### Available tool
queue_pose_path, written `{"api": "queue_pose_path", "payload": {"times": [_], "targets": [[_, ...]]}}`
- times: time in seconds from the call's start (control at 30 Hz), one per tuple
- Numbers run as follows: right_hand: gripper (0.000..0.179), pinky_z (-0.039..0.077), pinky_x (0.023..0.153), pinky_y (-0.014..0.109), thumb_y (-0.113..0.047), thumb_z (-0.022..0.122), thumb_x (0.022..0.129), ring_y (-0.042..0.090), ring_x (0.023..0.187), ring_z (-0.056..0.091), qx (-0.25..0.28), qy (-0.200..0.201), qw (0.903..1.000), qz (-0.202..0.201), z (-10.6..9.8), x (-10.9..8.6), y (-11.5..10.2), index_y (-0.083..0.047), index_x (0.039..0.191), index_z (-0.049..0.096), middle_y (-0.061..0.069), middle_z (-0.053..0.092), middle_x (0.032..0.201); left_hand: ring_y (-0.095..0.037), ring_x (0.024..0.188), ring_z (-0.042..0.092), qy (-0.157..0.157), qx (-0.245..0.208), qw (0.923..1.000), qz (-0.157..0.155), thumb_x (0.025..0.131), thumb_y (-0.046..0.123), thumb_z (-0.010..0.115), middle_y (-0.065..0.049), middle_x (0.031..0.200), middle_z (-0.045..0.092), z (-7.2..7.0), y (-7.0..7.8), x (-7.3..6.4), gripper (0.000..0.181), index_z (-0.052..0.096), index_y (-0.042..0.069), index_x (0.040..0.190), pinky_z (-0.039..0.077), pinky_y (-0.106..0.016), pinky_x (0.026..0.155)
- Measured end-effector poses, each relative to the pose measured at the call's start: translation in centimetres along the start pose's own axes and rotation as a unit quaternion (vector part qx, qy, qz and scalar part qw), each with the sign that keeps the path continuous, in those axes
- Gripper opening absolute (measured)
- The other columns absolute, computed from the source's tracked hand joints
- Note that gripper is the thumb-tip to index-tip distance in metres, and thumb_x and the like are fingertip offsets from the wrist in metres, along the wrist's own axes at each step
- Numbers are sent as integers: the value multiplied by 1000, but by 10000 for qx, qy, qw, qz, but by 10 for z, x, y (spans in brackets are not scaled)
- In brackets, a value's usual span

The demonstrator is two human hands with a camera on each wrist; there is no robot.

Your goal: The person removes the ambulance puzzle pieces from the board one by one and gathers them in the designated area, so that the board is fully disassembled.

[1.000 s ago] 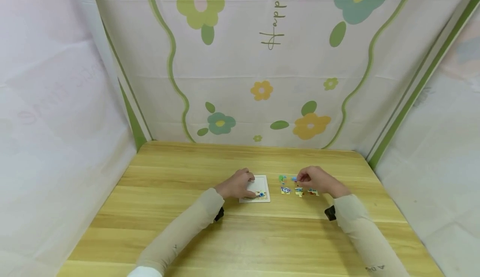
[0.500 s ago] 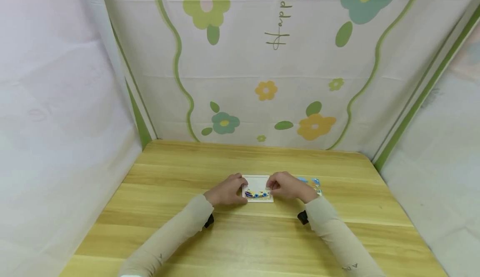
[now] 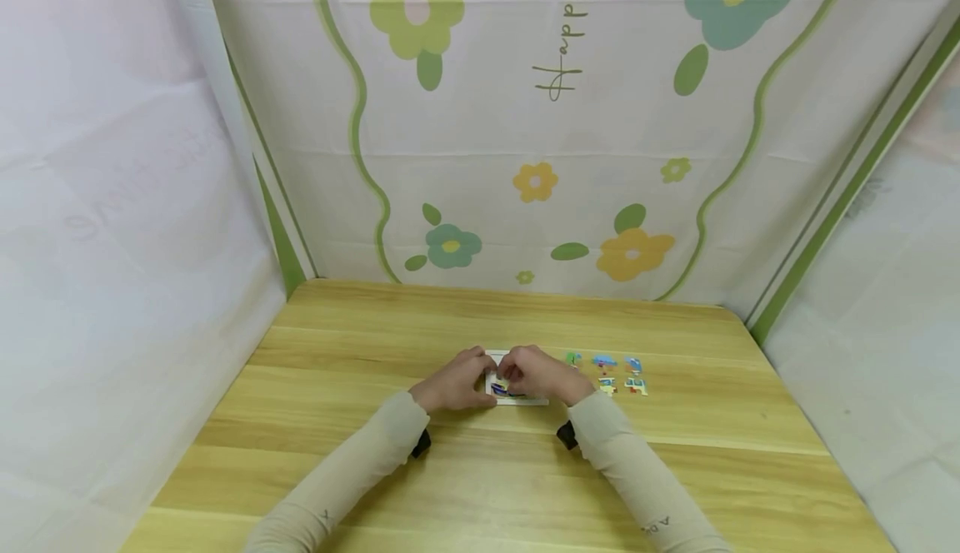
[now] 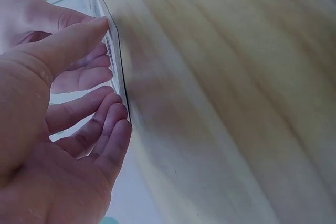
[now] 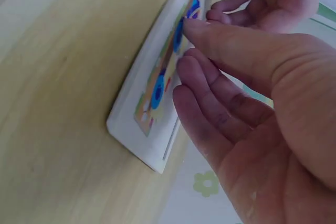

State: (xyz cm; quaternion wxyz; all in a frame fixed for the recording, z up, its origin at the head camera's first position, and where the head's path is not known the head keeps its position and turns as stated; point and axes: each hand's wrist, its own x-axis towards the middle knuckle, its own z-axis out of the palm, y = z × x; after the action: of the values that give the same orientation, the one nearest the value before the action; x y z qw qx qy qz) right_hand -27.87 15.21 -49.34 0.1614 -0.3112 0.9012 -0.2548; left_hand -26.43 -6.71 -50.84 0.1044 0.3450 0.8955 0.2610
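A white jigsaw puzzle tray point(image 3: 534, 402) lies on the table, a strip of picture with blue wheels point(image 5: 157, 93) fitted along its near side. My left hand point(image 3: 455, 381) holds the tray's left edge, thumb near the front corner and bent fingers farther back. Over the tray, my right hand point(image 3: 538, 372) pinches a puzzle piece between thumb and fingertips; most of that piece is hidden. In the right wrist view the thumb tip point(image 5: 195, 24) is close against the blue and purple picture. Both hands' fingers are near each other in the left wrist view.
Several loose puzzle pieces point(image 3: 604, 361) lie in two rows on the wooden table point(image 3: 480, 470), right of the tray. Behind the table hangs a flowered cloth point(image 3: 465, 120), with pale cloth walls on both sides.
My right hand has moved left from the loose pieces to above the tray. The purple-and-white piece is gone from its place in the near row. My left hand stays at the tray edge.
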Motion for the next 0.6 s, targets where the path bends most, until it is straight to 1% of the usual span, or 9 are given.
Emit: {"api": "queue_pose_path", "payload": {"times": [0.13,0.3,0.47,0.6], "targets": [[28,60,87,37,5,75,93,17,96,69,-44,33,10000,74,2,2,-3,-2,121,77,9,76,113,-17,104,49,-3,-54,10000,11,95,27,81,-10,126,60,1,-1,0,45,67,4,132,46,-32,92],[29,60,86,41,6,75,93,20,96,69,-85,56,9999,30,2,0,-5,-2,120,78,11,75,115,-17,98,47,7,-150,9998,101,94,23,82,-13,121,62,0,-1,0,42,68,2,128,43,-31,87],[29,60,86,39,6,77,92,18,97,68,-213,123,9997,18,4,-1,-3,-4,118,79,9,73,116,-16,97,46,1,-159,9997,167,94,23,82,-13,120,62,0,-1,2,41,68,2,127,41,-30,85],[29,60,88,39,6,77,92,18,99,69,-263,150,9995,26,4,1,-3,-7,117,79,7,75,117,-15,96,46,8,-164,9997,190,94,23,83,-11,118,62,0,-3,3,41,68,4,127,42,-29,85]]}}
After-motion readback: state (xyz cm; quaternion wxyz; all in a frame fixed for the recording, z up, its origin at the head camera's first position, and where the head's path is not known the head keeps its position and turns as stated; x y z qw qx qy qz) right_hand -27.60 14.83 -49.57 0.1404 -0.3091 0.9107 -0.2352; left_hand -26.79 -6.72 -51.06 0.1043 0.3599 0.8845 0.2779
